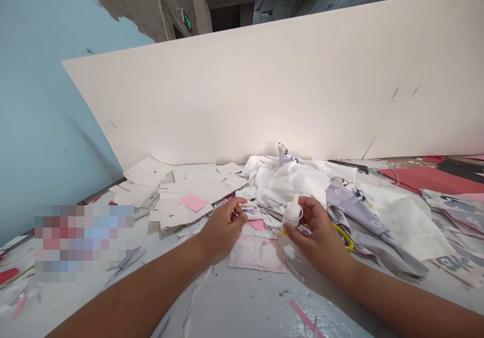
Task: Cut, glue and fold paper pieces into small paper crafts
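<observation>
A small white squeeze bottle [291, 216] with a pointed nozzle and a cap ring is gripped upright in my right hand [319, 234], between thumb and fingers. My left hand [225, 224] is beside a scrap of printed fabric [251, 211]. Its fingers are bent, a gap shows between thumb and index finger, and I see nothing held there. On the table between my wrists lies a flat pale pink rectangular piece [257, 257]. Scissors with yellow handles [346, 238] lie behind my right hand, partly covered by it.
Crumpled white cloth [291, 179] and lilac floral fabric [351, 202] are heaped behind my right hand. Grey-white cardboard sheets [200, 196] with a pink square [193, 202] lie at left. Red sheets [434, 176] are far right. A large white board [272, 91] stands behind the table.
</observation>
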A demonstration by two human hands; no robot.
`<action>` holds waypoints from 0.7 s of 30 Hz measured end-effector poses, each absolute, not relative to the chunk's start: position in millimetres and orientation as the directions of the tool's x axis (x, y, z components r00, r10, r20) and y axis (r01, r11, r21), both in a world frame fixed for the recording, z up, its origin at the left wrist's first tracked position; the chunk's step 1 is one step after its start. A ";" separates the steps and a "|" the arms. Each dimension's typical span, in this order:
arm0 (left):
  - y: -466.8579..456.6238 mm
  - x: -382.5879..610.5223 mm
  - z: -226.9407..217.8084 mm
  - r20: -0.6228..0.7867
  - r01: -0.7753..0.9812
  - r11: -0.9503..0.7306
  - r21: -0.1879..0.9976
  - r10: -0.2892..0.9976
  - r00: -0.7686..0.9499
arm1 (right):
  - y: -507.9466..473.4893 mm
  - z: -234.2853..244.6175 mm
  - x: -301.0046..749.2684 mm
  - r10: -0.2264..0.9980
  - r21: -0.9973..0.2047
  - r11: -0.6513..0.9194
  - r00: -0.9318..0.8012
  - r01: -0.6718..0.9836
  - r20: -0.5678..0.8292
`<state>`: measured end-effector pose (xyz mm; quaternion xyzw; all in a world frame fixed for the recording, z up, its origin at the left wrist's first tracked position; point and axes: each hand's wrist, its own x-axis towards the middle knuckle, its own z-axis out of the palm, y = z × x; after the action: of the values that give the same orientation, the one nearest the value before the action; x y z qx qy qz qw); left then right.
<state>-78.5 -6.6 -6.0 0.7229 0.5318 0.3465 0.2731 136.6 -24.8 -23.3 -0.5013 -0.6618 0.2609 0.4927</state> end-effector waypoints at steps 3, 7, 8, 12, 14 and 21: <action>3.5 -98.1 19.1 0.235 0.849 -0.281 0.448 0.953 0.192 | -19.0 -21.5 140.1 0.956 -0.803 0.285 -0.100 0.524 0.275; 27.3 -151.4 43.5 0.208 0.991 0.074 0.113 0.973 -0.097 | -16.3 -19.0 143.4 0.968 -0.757 0.248 -0.119 0.605 0.222; 32.6 -166.7 44.6 0.213 0.981 0.170 0.092 0.959 -0.186 | -16.2 -19.0 144.2 0.968 -0.743 0.244 -0.116 0.624 0.220; 45.0 -215.5 33.7 0.173 0.903 0.414 0.112 0.887 -0.428 | -17.6 -19.1 148.2 0.970 -0.685 0.227 -0.097 0.692 0.224; 47.9 -228.7 26.3 0.137 0.866 0.468 0.174 0.859 -0.492 | -19.5 -17.1 151.2 0.973 -0.656 0.213 -0.094 0.724 0.213; 56.8 -251.6 20.9 0.050 0.727 0.496 0.476 0.809 -0.585 | -25.2 12.9 168.8 0.979 -0.475 0.205 -0.177 0.856 0.103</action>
<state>-251.6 56.8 20.9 0.4465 0.8600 0.2299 0.0902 168.8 -25.2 12.9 -0.6106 -0.7510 0.1569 0.1961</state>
